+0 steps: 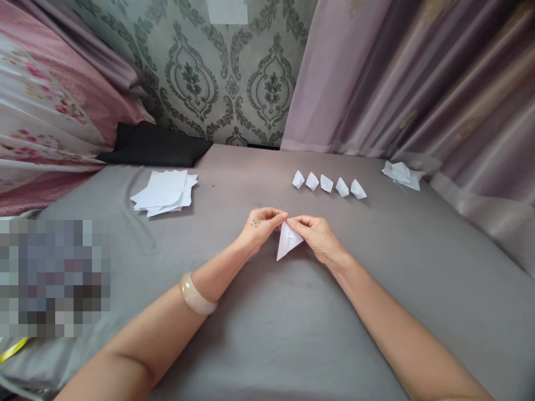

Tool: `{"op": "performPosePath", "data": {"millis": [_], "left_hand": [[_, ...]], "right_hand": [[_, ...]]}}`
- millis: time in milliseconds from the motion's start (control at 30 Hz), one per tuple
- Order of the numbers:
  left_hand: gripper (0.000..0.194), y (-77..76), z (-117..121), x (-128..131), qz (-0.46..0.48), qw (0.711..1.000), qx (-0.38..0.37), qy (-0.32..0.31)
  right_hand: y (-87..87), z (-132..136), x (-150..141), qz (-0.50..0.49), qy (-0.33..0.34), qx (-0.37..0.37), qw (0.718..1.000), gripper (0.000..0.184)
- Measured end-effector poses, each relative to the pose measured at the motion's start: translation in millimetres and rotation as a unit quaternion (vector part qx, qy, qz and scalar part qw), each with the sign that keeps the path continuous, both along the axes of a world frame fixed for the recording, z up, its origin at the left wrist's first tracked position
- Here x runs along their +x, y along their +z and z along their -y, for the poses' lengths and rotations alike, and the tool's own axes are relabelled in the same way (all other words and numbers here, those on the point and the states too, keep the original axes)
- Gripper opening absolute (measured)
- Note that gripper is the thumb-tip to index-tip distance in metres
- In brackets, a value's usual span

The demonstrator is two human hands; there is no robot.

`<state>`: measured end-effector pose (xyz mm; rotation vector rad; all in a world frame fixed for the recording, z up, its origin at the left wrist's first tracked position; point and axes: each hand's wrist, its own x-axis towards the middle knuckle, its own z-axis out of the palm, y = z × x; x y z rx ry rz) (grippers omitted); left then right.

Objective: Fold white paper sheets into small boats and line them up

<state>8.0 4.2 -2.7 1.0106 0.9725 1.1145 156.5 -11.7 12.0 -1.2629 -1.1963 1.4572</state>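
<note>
A white sheet of paper folded into a pointed triangle [289,240] hangs between my two hands, its sharp tip pointing down and toward me. My left hand [264,225] pinches its top edge between thumb and fingers. Close beside it, my right hand [313,231] grips the upper right edge, thumb on top. Both hands are raised a little over the grey sheet, and the fingers behind the paper are partly hidden. Beyond my right hand stands a row of several small folded paper pieces [326,184], white and pointed.
At the left lies a loose stack of white paper sheets [165,189]. Paper scraps [403,175] rest at the far right by the curtain [359,78]. A black folded cloth [156,146] sits at the back left. The grey sheet [267,334] covers the surface; one left area is blurred out.
</note>
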Motion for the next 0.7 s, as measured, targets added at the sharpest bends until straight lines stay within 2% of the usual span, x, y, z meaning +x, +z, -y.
{"op": "performPosePath", "data": {"millis": [200,433,567,700], "left_hand": [[0.031,-0.6,-3.8,-3.5,-0.055,0.998,-0.006,-0.032],[0.027,-2.2,-3.0,-1.3,-0.05,0.998,0.009,-0.039],[0.022,-1.2,-4.1,-3.5,-0.059,0.997,0.0,-0.058],[0.019,1.1,-2.2,-2.2,-0.063,0.997,-0.007,-0.038]], "right_hand": [[-2.9,-1.3,-0.6,0.022,-0.028,0.009,0.999,0.026],[-11.5,-6.5,4.2,-0.075,-0.004,-0.091,0.993,0.024],[-13.9,-9.4,6.2,-0.066,-0.012,-0.094,0.993,0.025],[-13.7,-9.5,5.1,-0.063,-0.012,-0.087,0.994,0.026]]}}
